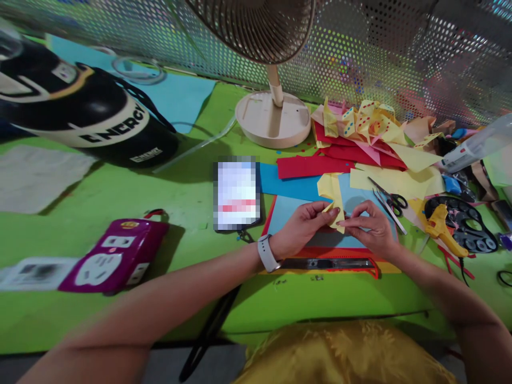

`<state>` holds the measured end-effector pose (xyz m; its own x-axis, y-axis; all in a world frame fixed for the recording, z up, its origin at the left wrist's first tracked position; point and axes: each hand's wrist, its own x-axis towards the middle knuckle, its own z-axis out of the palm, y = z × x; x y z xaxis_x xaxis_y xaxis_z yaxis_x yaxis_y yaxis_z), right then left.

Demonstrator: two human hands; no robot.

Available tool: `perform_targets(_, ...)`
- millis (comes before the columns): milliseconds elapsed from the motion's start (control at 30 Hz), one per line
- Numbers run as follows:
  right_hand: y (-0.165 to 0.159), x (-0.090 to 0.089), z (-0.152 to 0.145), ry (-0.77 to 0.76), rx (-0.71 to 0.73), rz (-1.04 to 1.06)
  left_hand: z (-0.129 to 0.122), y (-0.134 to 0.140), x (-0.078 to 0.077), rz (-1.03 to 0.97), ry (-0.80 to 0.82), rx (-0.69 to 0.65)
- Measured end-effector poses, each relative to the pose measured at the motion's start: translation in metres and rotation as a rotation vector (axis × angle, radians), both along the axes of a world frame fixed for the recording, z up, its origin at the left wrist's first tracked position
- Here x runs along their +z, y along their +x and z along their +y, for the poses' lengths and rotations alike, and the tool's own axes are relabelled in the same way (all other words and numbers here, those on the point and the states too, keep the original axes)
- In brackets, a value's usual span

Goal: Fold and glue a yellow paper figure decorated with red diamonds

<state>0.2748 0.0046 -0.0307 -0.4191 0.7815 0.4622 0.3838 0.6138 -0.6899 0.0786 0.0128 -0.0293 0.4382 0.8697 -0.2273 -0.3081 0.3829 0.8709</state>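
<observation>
Bare forearms [208, 285] come nearest, reaching in from the bottom corners, gold patterned clothing [344, 354] between them. Folded yellow paper piece [336, 200] sits up in your fingers, above the light-blue sheet [284, 210] on the green counter [180, 202]. Left hand [306, 221]: thumb and fingers pinch the paper's left side, partway down. Right hand [372, 229]: thumb and forefinger appear pressed together on its lower right edge, remaining fingers loosely curled. Exact folds under your fingertips: too small to tell.

To do this well, let your left pinch anchor the piece and your right fingertips do the fine work. Line up edges before pressing; then run a nail along the crease. Squeeze lightly, since thin paper probably dents or skews easily. Working low over the flat sheet should give you backing for a firmer press. Watch your wrists: box cutter [326, 263] lies just on the near side of your hands, black-handled scissors [396, 202] and tweezers [390, 213] just beyond the right one.
</observation>
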Motion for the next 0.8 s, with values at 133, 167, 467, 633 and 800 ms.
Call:
perform_targets(133,-0.003,-0.002,-0.001,-0.135,-0.017,0.076,0.000,0.001,-0.003,0.027,0.010,-0.002)
perform_targets(167,-0.004,-0.002,-0.001,-0.164,-0.030,0.097,0.000,0.001,-0.003,0.021,-0.004,0.002)
perform_targets(467,-0.012,0.001,-0.001,-0.370,-0.222,0.200,0.000,0.004,-0.010,-0.017,-0.028,0.075)
perform_targets(633,-0.013,0.001,-0.001,-0.475,-0.269,0.208,0.000,0.002,-0.011,0.018,-0.014,0.048)
perform_targets(800,-0.009,-0.002,0.003,-0.589,-0.232,0.205,-0.002,0.000,-0.007,-0.004,-0.037,0.022)
